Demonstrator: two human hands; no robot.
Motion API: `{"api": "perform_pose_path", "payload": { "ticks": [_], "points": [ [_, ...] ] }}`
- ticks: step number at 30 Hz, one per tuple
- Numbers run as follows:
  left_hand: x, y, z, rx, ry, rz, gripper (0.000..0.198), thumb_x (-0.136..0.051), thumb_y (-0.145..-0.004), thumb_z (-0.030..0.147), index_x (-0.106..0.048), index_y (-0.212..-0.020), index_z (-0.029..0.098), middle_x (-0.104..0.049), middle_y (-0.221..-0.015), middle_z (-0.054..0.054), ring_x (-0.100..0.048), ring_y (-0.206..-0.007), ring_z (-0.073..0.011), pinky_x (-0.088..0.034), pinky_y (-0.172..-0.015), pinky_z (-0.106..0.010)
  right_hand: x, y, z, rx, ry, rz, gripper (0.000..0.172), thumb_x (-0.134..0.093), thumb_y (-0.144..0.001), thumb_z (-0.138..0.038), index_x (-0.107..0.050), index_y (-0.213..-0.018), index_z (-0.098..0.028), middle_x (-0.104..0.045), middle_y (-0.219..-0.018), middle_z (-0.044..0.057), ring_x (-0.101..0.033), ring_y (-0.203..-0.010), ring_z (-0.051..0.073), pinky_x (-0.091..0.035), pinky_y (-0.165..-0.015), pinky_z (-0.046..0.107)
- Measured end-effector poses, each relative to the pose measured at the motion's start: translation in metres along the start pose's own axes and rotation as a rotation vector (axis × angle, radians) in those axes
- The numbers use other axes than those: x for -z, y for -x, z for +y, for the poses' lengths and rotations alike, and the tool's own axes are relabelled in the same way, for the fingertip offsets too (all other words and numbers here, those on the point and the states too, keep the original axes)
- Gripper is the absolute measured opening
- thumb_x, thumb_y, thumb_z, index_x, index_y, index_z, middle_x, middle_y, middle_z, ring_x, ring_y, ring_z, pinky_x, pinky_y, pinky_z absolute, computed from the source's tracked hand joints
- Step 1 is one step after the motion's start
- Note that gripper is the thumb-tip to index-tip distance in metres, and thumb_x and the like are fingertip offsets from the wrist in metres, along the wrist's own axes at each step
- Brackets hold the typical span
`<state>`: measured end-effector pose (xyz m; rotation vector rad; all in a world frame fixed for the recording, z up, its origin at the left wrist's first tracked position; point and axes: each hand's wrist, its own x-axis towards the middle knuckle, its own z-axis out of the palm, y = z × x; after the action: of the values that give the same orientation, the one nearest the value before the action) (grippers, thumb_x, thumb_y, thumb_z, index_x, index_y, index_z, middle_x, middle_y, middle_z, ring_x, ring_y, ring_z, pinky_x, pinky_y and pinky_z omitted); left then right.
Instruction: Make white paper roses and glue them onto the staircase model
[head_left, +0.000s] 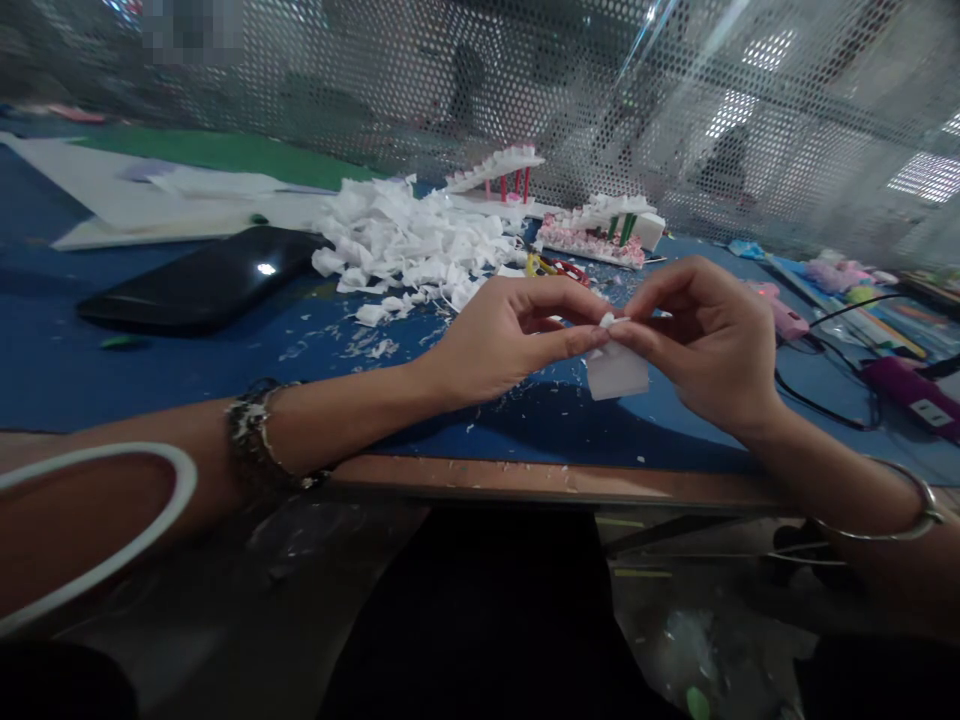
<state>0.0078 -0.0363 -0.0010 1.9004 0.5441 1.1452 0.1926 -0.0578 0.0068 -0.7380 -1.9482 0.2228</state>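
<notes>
Above the front edge of the blue table, my left hand (517, 335) and my right hand (705, 335) meet fingertip to fingertip. Both pinch one small white piece of paper (617, 374), whose top is crumpled between the thumbs and forefingers. Its flat lower part hangs below the fingers. Beyond my left hand lies a heap of torn white paper pieces (420, 235). Scissors with yellow and red handles (559, 268) lie just behind my fingers, partly covered.
A black phone-like slab (202, 280) lies at left, before white sheets (172, 195). Small stair-like models (600, 230) stand at the back against a perforated metal screen (420, 90). A pink glue gun (780, 310), cables and a purple power strip (911, 395) are at right.
</notes>
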Motion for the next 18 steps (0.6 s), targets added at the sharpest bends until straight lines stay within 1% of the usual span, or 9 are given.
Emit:
{"api": "perform_pose_path", "payload": {
  "ticks": [4,5,7,9,12,15,17,18],
  "points": [
    [0.0,-0.002,0.001,0.027,0.011,-0.011,0.013,-0.066,-0.075,0.029,-0.065,-0.078,0.017,-0.066,-0.082,-0.001,-0.06,-0.077,-0.0105,-0.049,-0.07,-0.021,0.001,0.001,-0.002,0.034,0.043,-0.002,0.013,-0.063,-0.082,-0.028,-0.054,-0.088,-0.023,-0.06,-0.08,-0.002,-0.061,-0.074,0.01,-0.057,-0.065,0.024],
    [0.0,-0.002,0.001,0.032,0.017,-0.009,0.014,-0.066,-0.075,0.029,-0.064,-0.077,0.016,-0.065,-0.078,0.0,-0.059,-0.073,-0.0091,-0.048,-0.068,-0.02,0.002,0.001,-0.002,0.044,0.034,-0.007,0.014,-0.063,-0.082,-0.026,-0.053,-0.092,-0.024,-0.059,-0.08,-0.002,-0.061,-0.074,0.01,-0.057,-0.066,0.024],
    [0.0,-0.003,0.002,0.033,0.027,-0.002,0.015,-0.065,-0.075,0.029,-0.062,-0.076,0.014,-0.062,-0.074,0.001,-0.054,-0.066,-0.0066,-0.046,-0.064,-0.019,0.003,0.001,-0.003,0.072,0.031,-0.035,0.023,-0.064,-0.081,-0.022,-0.053,-0.1,-0.026,-0.059,-0.08,-0.003,-0.062,-0.074,0.01,-0.057,-0.069,0.024],
    [0.0,-0.003,0.003,0.043,0.012,0.007,0.015,-0.064,-0.076,0.028,-0.061,-0.076,0.014,-0.06,-0.072,0.002,-0.052,-0.064,-0.0059,-0.044,-0.062,-0.019,0.006,0.0,-0.004,0.141,0.09,-0.064,0.029,-0.065,-0.08,-0.02,-0.053,-0.106,-0.027,-0.062,-0.086,-0.003,-0.062,-0.076,0.01,-0.057,-0.073,0.026],
    [-0.001,-0.004,0.004,0.073,-0.033,0.019,0.013,-0.061,-0.078,0.028,-0.061,-0.078,0.014,-0.06,-0.071,0.002,-0.053,-0.064,-0.0069,-0.043,-0.061,-0.019,0.009,-0.001,-0.006,0.258,0.262,-0.085,0.024,-0.063,-0.081,-0.016,-0.059,-0.103,-0.025,-0.066,-0.093,-0.001,-0.062,-0.078,0.011,-0.055,-0.077,0.028],
    [-0.001,-0.004,0.003,0.07,-0.019,0.017,0.016,-0.062,-0.077,0.03,-0.061,-0.077,0.014,-0.059,-0.068,0.001,-0.052,-0.062,-0.007,-0.043,-0.06,-0.02,0.013,-0.002,-0.007,0.376,0.399,-0.1,0.017,-0.06,-0.083,-0.014,-0.064,-0.097,-0.023,-0.068,-0.089,0.003,-0.064,-0.083,0.014,-0.054,-0.078,0.029],
    [0.0,-0.004,0.002,0.072,-0.029,0.012,0.019,-0.062,-0.078,0.034,-0.062,-0.077,0.014,-0.058,-0.067,0.001,-0.053,-0.063,-0.0079,-0.043,-0.061,-0.02,0.015,-0.003,-0.006,0.439,0.466,-0.114,0.017,-0.059,-0.084,-0.016,-0.065,-0.097,-0.025,-0.069,-0.091,0.003,-0.064,-0.086,0.016,-0.054,-0.077,0.03],
    [0.0,-0.005,0.001,0.079,-0.046,0.011,0.021,-0.062,-0.078,0.036,-0.062,-0.076,0.014,-0.059,-0.067,0.001,-0.054,-0.065,-0.0087,-0.044,-0.063,-0.021,0.016,-0.003,-0.006,0.448,0.496,-0.126,0.017,-0.058,-0.085,-0.018,-0.065,-0.097,-0.027,-0.069,-0.093,0.002,-0.064,-0.087,0.016,-0.053,-0.078,0.031]
  ]
}}
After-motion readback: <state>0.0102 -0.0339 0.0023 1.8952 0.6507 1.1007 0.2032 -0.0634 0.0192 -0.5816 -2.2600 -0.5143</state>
